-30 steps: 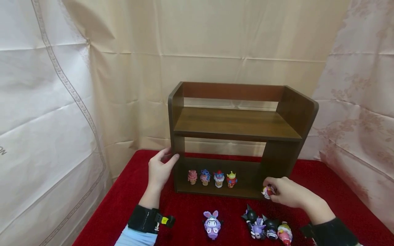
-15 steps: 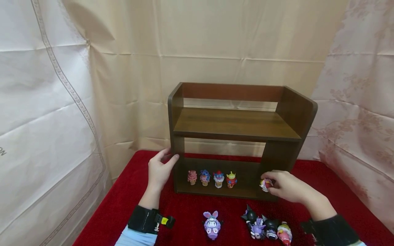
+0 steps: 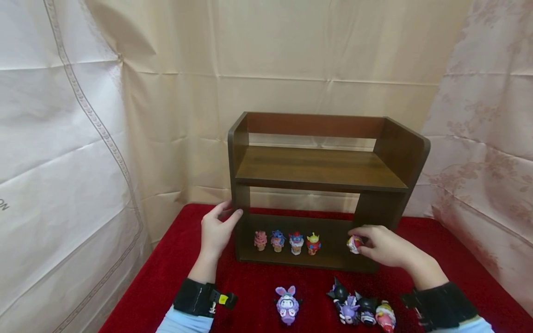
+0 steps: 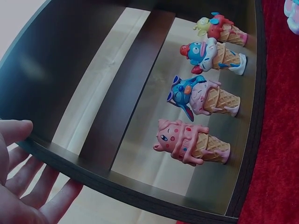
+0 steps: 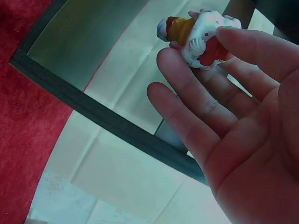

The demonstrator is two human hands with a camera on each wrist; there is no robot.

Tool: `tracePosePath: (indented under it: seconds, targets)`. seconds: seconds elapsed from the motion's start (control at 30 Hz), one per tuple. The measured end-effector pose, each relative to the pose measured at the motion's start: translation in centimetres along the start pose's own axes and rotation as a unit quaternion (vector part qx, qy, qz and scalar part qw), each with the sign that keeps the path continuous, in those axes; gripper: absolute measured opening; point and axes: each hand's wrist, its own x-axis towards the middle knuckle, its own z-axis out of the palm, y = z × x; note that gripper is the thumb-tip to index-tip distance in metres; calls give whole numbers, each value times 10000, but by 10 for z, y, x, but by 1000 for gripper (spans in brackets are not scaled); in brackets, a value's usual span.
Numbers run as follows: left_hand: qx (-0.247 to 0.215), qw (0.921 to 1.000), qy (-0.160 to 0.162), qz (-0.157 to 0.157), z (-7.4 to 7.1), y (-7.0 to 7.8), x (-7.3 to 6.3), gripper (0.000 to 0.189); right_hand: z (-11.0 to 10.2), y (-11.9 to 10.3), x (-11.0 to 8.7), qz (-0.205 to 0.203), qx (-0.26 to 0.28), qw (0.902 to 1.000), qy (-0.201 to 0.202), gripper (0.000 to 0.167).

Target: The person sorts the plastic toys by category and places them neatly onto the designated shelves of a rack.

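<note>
My right hand (image 3: 385,245) pinches a small figurine (image 5: 205,39) between thumb and fingers, at the right end of the lower board of a dark brown wooden shelf (image 3: 320,166). The figurine has a white, red-dotted middle, red on one side and a tan cone-like base. My left hand (image 3: 216,229) holds the shelf's left side panel, thumb at the front edge and fingers on the outside. On the lower board stand ice-cream-cone figurines in a row: a pink one (image 4: 180,142), a blue-and-pink one (image 4: 201,95), a blue-and-white one (image 4: 212,56) and a red one with a yellow-green head (image 4: 222,29).
A purple rabbit-eared figurine (image 3: 287,305) lies on the red cloth (image 3: 245,286) before the shelf. Right of it lie several more figurines, among them a black-and-purple one (image 3: 349,309) and a pink one with a yellow top (image 3: 385,315). Beige curtain (image 3: 291,55) hangs behind.
My right hand has moved the held figurine up and to the left, from the shelf's front right corner to over its lower board. The left hand stays at the side panel.
</note>
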Motion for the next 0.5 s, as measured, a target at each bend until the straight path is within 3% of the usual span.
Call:
tracePosePath:
  seconds: [0.5]
  targets:
    - [2, 10000, -48, -21, -1, -2, 0, 40, -1, -3, 24, 160, 147, 9996, -184, 34]
